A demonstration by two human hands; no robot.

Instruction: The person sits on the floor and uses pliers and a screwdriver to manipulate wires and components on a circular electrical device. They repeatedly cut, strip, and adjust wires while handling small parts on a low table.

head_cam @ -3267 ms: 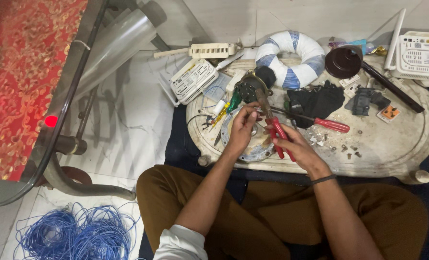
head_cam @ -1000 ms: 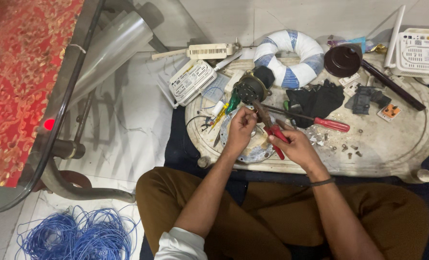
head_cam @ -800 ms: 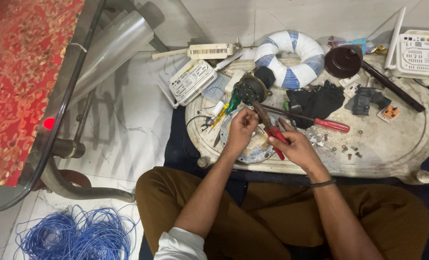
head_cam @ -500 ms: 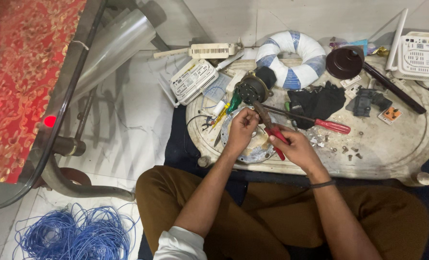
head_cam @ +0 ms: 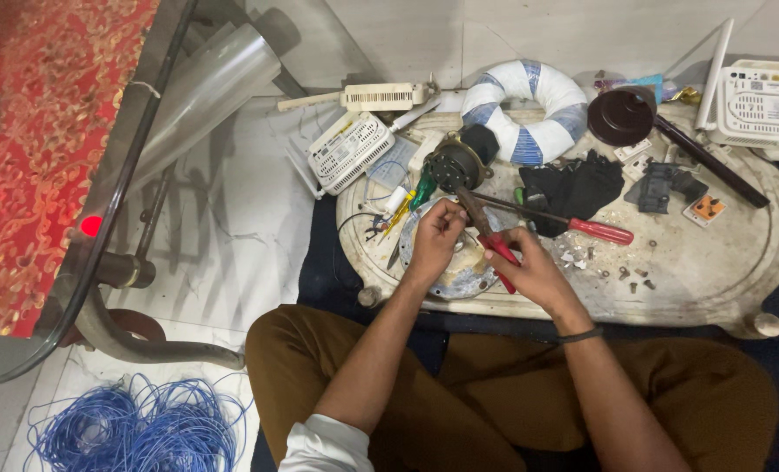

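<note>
Fingers [head_cam: 509, 247] of right hand [head_cam: 529, 271] clasp red-handled pliers [head_cam: 487, 236]; left hand [head_cam: 438, 236] just beside.

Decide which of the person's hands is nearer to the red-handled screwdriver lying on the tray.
Right. The right hand, holding red-handled pliers, sits just below-left of the red-handled screwdriver. The left hand is farther left, beyond the pliers, over the round metal plate.

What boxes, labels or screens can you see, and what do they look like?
No screens or signs.
White vented box: left of the low table, slanted, rectangular, with antennas.
White vented box with label: far right, rectangular, upright white antenna.
Slim cream box: floor behind the table, long and ribbed.
</note>
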